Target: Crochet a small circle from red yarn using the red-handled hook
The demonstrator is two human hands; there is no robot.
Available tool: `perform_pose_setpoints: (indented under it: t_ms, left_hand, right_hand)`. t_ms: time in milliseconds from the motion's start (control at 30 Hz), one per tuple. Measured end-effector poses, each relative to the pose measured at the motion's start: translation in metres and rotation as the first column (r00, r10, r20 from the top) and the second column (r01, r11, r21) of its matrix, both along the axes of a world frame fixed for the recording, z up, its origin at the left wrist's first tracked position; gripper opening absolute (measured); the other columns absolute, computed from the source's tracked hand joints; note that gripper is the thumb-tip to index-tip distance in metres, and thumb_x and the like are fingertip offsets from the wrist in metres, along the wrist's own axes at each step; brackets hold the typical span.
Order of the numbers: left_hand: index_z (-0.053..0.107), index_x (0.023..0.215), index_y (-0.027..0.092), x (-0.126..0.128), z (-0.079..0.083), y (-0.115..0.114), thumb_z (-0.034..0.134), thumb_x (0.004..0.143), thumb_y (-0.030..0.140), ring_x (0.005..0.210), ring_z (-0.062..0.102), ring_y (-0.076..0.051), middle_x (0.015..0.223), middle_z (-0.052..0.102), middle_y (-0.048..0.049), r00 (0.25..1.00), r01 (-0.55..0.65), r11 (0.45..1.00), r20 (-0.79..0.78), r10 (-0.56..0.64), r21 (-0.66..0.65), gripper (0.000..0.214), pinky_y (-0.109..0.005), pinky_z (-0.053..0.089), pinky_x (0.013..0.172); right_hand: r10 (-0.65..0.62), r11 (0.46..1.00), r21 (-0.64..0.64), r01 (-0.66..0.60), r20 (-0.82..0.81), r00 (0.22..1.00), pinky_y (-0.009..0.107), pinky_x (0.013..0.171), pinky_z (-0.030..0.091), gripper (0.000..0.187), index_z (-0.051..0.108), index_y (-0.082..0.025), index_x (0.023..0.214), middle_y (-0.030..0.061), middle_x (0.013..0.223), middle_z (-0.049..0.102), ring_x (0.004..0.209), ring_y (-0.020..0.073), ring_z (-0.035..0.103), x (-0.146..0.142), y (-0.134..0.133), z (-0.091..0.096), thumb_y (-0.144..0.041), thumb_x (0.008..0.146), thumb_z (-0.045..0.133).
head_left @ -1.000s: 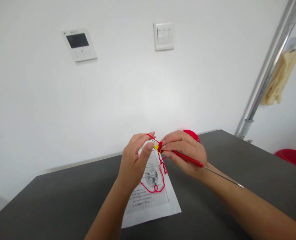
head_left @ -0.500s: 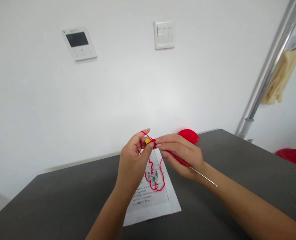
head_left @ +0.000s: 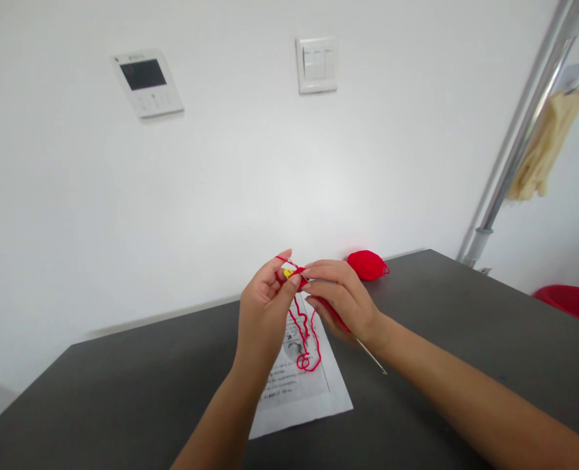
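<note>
My left hand (head_left: 264, 294) pinches a small piece of red crochet work (head_left: 299, 279), its index finger raised with yarn running over it. A yellow stitch marker (head_left: 288, 273) sits at the piece beside my left thumb. My right hand (head_left: 345, 297) is closed around the red handle of a crochet hook (head_left: 337, 314), whose bare metal end points down to the right. The hook's other tip is at the red piece, mostly hidden by my fingers. Loose red yarn (head_left: 318, 349) hangs below my hands in loops over a printed sheet (head_left: 309, 401).
A red yarn ball (head_left: 367, 265) lies at the back of the dark table (head_left: 147, 391), against the white wall. Right of the table are a metal pole (head_left: 529, 137), hanging beige gloves (head_left: 546, 150) and a red rounded object (head_left: 570, 304).
My right hand has turned and shifted left, so the hook's metal end points more steeply down. The hanging yarn has moved slightly, and the view has shifted a little.
</note>
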State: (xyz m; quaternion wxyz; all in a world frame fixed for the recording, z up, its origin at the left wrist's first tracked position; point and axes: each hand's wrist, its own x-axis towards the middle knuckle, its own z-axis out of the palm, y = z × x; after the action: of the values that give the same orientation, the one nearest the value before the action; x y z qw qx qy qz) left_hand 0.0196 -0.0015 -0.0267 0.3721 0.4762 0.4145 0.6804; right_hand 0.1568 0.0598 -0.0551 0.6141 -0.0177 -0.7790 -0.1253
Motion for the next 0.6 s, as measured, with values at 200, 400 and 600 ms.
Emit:
perform_pose_setpoints:
  t_ms: [200, 400, 600]
  left_hand:
    - [0.067, 0.122, 0.014, -0.018, 0.002, 0.004, 0.060, 0.088, 0.022, 0.082, 0.063, -0.018, 0.088, 0.067, -0.0033, 0.758, -0.247, 0.945, -0.565, 0.327, 0.216, 0.036, -0.033, 0.050, 0.083]
    - [0.066, 0.115, 0.015, -0.034, -0.007, 0.020, 0.049, 0.091, 0.014, 0.092, 0.065, -0.022, 0.098, 0.071, -0.0094, 0.531, -0.201, 0.881, -0.708, 0.466, 0.429, 0.029, -0.037, 0.051, 0.087]
    - [0.068, 0.107, 0.014, -0.036, -0.017, 0.032, 0.045, 0.091, 0.016, 0.093, 0.063, -0.025, 0.095, 0.070, -0.0123, 0.531, -0.191, 0.878, -0.706, 0.469, 0.439, 0.028, -0.042, 0.050, 0.090]
  right_hand:
    - [0.004, 0.995, -0.104, 0.002, 0.056, 0.998, 0.040, 0.087, 0.060, 0.019, 0.063, -0.016, 0.112, 0.0125, 0.103, 0.075, 0.097, 0.0222, 0.070, 0.003, -0.005, 0.009, -0.012, 0.093, 0.062]
    - [0.034, 0.981, -0.194, -0.001, 0.170, 0.985, 0.034, 0.081, 0.063, 0.016, 0.064, -0.015, 0.111, 0.0122, 0.099, 0.077, 0.093, 0.0205, 0.074, 0.009, -0.004, 0.014, -0.012, 0.095, 0.060]
    - [0.003, 0.986, -0.161, 0.042, 0.267, 0.964, 0.038, 0.076, 0.064, 0.014, 0.068, -0.012, 0.103, 0.0145, 0.095, 0.078, 0.089, 0.0239, 0.074, 0.010, -0.006, 0.017, -0.014, 0.097, 0.055]
